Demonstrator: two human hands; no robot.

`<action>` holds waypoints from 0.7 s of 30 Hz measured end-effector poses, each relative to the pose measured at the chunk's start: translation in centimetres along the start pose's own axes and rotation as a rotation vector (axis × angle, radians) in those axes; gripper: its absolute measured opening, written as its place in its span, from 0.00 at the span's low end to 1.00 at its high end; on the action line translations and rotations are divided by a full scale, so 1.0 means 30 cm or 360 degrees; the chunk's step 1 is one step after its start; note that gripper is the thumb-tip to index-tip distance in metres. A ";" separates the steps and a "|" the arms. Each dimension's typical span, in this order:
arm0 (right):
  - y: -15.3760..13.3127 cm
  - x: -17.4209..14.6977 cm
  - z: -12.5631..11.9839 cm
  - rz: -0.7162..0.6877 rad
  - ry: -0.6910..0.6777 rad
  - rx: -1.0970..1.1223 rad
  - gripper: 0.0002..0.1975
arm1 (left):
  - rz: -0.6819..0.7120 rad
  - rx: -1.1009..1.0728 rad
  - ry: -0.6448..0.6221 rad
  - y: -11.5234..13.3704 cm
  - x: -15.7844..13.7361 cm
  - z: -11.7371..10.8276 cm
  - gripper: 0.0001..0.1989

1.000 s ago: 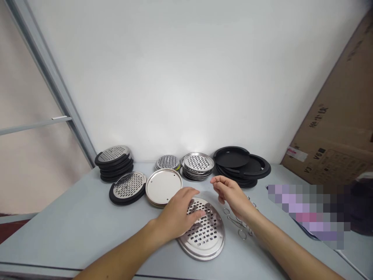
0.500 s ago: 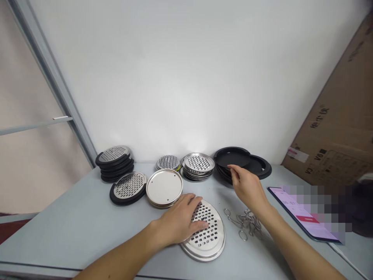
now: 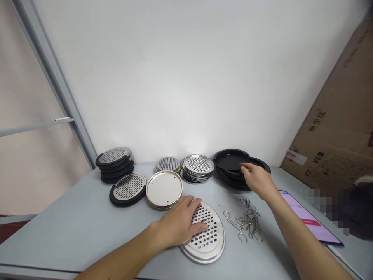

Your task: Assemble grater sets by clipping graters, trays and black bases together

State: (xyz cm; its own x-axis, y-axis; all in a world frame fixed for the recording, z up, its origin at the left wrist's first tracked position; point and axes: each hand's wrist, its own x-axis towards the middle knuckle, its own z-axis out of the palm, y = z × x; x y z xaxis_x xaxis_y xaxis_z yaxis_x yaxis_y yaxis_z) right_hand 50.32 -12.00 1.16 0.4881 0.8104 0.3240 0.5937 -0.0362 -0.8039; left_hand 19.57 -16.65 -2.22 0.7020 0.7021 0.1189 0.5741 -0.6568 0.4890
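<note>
My left hand (image 3: pixel 183 221) lies with fingers and thumb spread over the left side of a round metal grater disc (image 3: pixel 206 239). That disc lies on the table at the front, with another rim showing beneath it. At the back right, my right hand (image 3: pixel 258 179) has thumb and index finger pinched together at the right edge of the top black round holder (image 3: pixel 229 160) in a stack. A second black holder (image 3: pixel 264 165) sits partly behind this hand. Several wire rings with stems (image 3: pixel 249 221) lie in a loose heap between my arms.
Toward the left stand a stack of black-rimmed graters (image 3: pixel 116 167) and a lower black-rimmed grater (image 3: pixel 128 190). Plain metal discs (image 3: pixel 164 188), small grater discs (image 3: pixel 168 164) and more grater discs (image 3: pixel 198 165) follow. A phone (image 3: pixel 314 223) and cardboard box (image 3: pixel 335 128) are on the right.
My right hand has shifted right along the black holders, uncovering more of the stack and the wire heap. The left hand stays on the grater disc.
</note>
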 end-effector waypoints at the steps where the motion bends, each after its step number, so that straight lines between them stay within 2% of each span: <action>1: 0.002 0.005 0.003 0.0070 -0.0035 0.0101 0.13 | 0.0002 -0.0009 0.0000 -0.001 0.000 0.000 0.34; 5: 0.001 0.011 0.018 0.0269 -0.0172 0.0361 0.15 | 0.0017 -0.0042 0.0018 0.000 0.000 -0.001 0.34; 8: -0.008 0.008 0.024 0.0366 -0.0186 0.0536 0.16 | 0.0016 -0.0050 0.0021 0.003 -0.001 -0.002 0.33; 12: -0.024 0.003 0.030 0.0406 -0.0137 0.0697 0.17 | 0.0024 -0.0060 0.0033 0.002 -0.002 -0.001 0.33; 16: -0.036 0.003 0.039 0.0433 -0.0127 0.0845 0.14 | 0.0031 -0.0045 0.0032 0.000 -0.001 0.001 0.33; 21: -0.046 0.004 0.044 0.0404 -0.0010 0.0980 0.14 | 0.0008 -0.0043 0.0015 0.003 0.001 -0.003 0.33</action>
State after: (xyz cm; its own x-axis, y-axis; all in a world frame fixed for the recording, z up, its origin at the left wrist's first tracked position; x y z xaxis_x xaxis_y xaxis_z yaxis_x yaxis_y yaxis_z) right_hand 48.72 -11.08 1.67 0.5597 0.8243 0.0858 -0.0138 0.1128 -0.9935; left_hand 19.61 -16.67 -2.10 0.7007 0.7016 0.1295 0.5588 -0.6526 0.5117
